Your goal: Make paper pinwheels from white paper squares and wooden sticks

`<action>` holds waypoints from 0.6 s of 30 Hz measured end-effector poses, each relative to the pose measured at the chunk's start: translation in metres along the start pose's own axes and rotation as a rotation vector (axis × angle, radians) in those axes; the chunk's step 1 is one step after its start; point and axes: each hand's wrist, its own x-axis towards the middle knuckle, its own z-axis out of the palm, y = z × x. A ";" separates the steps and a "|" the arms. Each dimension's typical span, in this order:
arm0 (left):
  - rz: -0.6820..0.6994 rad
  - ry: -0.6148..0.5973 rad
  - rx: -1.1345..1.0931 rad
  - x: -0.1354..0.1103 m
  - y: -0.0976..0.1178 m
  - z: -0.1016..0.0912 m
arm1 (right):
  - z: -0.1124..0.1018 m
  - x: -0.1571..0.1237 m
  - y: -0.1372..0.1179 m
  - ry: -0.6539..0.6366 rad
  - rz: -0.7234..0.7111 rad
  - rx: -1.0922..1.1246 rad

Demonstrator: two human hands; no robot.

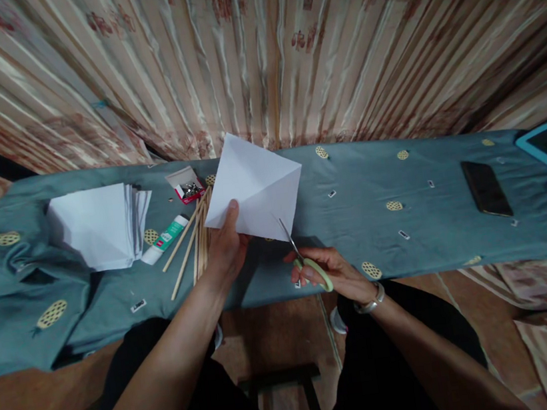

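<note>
Thumb and fingers of the left hand (226,245) pinch the folded white paper (255,184) by its lower corner. The right hand (335,272) grips green scissors (301,256), their blades at the paper's lower edge. Wooden sticks (192,242) lie on the table (432,224) just left of the paper, and a phone (486,188) lies well to its right.

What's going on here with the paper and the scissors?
A person at a table covered in teal cloth holds a folded white sheet up in the left hand. The right hand grips green-handled scissors, with the blades at the sheet's lower edge. On the cloth to the left lie a stack of white paper, a glue tube, wooden sticks and a small box. A dark phone lies to the right.
</note>
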 end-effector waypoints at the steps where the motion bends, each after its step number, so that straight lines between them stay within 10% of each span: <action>1: -0.003 0.006 0.001 0.000 0.000 0.000 | 0.000 0.000 0.000 0.003 0.003 0.000; 18: 0.046 0.001 0.036 0.000 0.001 0.001 | 0.000 -0.001 0.003 0.008 0.011 -0.036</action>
